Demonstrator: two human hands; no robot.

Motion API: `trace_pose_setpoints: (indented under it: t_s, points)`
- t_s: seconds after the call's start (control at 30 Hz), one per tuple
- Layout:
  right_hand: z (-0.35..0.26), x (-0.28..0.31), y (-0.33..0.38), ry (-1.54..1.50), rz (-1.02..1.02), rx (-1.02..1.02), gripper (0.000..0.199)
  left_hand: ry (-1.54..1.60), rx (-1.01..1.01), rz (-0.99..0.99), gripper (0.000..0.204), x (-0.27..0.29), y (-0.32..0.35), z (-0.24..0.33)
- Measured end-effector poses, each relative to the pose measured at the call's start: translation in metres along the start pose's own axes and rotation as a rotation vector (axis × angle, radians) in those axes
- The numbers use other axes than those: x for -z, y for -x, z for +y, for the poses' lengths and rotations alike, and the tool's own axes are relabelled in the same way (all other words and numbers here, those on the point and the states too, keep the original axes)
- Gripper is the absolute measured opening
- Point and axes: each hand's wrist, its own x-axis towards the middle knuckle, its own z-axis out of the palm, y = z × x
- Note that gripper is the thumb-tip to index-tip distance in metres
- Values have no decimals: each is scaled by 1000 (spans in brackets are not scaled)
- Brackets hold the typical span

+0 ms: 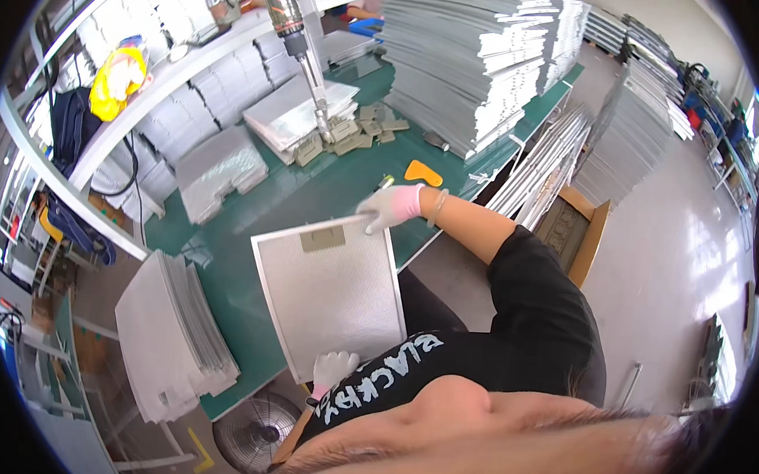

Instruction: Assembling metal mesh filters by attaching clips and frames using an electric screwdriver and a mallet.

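Both gloved hands held the mesh filter panel by opposite ends: the right hand pinched its far corner, the left hand closed on its near edge, keeping it level above the green bench at its near edge. Small tan tabs lay under the press at the far side, with panel stacks at the bench's left end.
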Motion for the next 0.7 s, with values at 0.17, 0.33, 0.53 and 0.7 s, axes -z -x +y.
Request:
trace_pose_setpoints:
  t_s: [0.17, 0.33, 0.53, 0.7]
  points:
    - [-30, 28, 69, -286, 18, 249, 38, -205, -323, 1182, 21, -75, -10, -35]
    - [-54, 100, 223, -419, 634, -1, 30, -43, -142, 806, 37, 39, -36, -37]
    - [-123, 243, 308, -345, 1846, 131, 43, 204, 166, 899, 60, 76, -86, -20]
    - [-93, 406, 316, 343, 1634, 163, 35, 164, 57, 858, 65, 63, -104, -24]
